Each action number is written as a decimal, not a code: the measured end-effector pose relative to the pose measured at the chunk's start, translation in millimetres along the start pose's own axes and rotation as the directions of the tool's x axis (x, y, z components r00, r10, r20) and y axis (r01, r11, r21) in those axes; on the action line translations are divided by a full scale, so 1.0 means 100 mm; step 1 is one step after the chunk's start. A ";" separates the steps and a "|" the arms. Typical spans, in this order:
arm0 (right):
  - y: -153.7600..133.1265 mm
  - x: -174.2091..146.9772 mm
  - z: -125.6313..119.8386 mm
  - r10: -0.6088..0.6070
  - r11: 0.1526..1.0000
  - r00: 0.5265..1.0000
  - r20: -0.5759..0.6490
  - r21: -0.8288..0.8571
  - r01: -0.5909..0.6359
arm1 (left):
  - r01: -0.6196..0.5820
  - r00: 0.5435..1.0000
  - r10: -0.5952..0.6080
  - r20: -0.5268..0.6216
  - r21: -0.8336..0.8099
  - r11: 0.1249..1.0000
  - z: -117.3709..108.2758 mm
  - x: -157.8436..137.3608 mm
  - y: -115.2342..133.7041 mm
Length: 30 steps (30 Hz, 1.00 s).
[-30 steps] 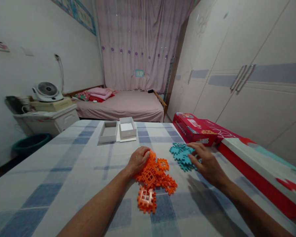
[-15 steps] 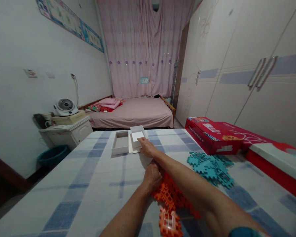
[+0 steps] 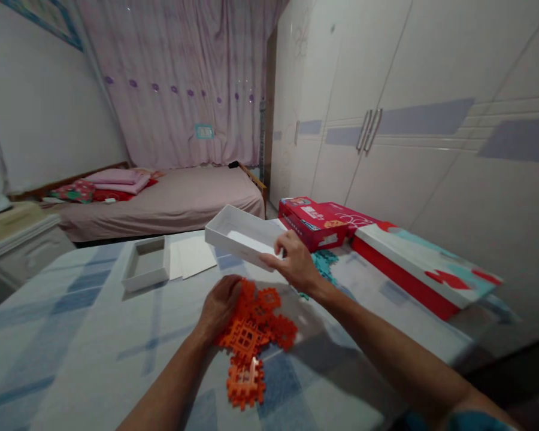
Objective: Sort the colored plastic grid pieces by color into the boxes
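Observation:
My right hand [image 3: 294, 260] pinches the near right end of a white open box [image 3: 247, 245], thumb outside and fingers over the rim. Held tilted above the table, the box shows a white inner floor. My left hand [image 3: 218, 305] is closed against the left edge of a heap of orange interlocking plastic pieces [image 3: 247, 335]; its fingertips are partly hidden among them. Behind my right hand lie teal interlocking pieces [image 3: 326, 263], partly covered by it.
On the checked tablecloth [image 3: 90, 335] a second white box [image 3: 148, 266] stands at the left, beside white cards [image 3: 193, 257]. A red box [image 3: 312, 221] and a long red-and-white box [image 3: 413, 263] lie along the right. A bed [image 3: 188, 191] is beyond the table.
My right hand has lifted the white box off the table and moved it to the right, uncovering white cards. My left hand stays by the orange pieces. The view has turned right.

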State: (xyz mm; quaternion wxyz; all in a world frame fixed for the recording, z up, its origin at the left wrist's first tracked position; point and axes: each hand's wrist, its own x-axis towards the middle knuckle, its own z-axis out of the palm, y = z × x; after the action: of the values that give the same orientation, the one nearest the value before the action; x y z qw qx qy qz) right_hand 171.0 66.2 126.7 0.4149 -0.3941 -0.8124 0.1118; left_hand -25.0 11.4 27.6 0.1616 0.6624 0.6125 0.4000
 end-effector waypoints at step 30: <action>1.46 -1.83 -1.28 0.094 0.642 0.949 -0.300 -0.710 -0.289 | 0.007 1.000 -0.007 -0.002 0.095 0.995 -0.04 0.03 0.01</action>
State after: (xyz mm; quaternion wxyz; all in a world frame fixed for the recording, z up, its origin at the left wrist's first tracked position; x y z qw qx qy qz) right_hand 411.7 10.3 26.0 0.2957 -0.6238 -0.6844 -0.2346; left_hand -27.3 12.8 31.2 0.1308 0.6667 0.6333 0.3705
